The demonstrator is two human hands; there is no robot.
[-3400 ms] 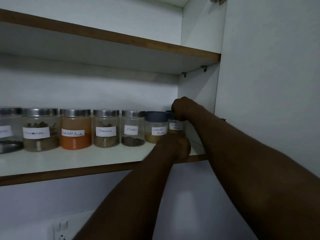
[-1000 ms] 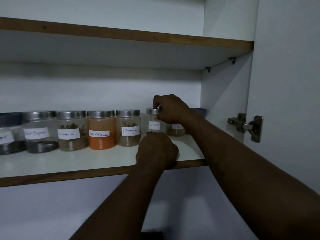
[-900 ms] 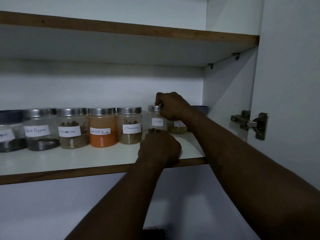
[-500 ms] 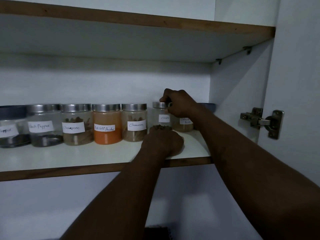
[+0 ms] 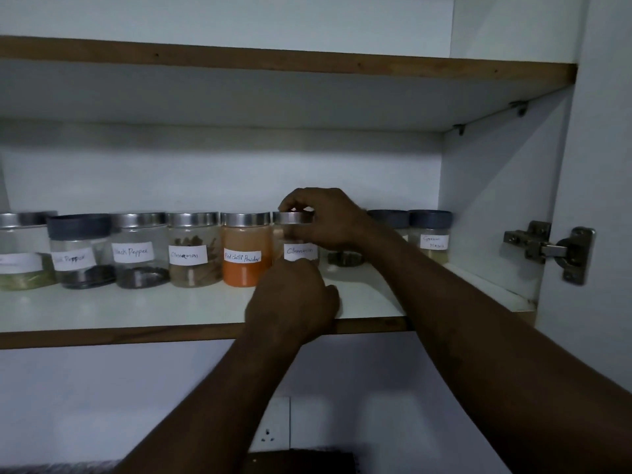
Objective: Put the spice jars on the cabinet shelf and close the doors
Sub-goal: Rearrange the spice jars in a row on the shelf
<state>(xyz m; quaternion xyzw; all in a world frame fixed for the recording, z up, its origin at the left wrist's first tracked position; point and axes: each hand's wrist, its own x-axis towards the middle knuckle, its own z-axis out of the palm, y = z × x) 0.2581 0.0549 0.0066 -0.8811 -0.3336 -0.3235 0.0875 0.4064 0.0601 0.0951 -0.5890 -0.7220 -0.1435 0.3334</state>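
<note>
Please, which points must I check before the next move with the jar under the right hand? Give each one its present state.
1. Right hand grips the held Cinnamon jar by its lid: ok.
2. Jar upright on shelf: ok.
3. Left hand touches the jar: cannot tell, contact hidden.
4. Clear of red chilli powder jar: cannot tell, very close.
5. Right door closed: not ok, open.

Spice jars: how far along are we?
Done: labelled jars already line the shelf, out to the Garam Masala jar. In hand: the right hand grips the second Cinnamon jar by its lid; the left hand sits at its base, grip hidden. Left: let go and close the doors; the right door stands open, hinge showing.
</note>
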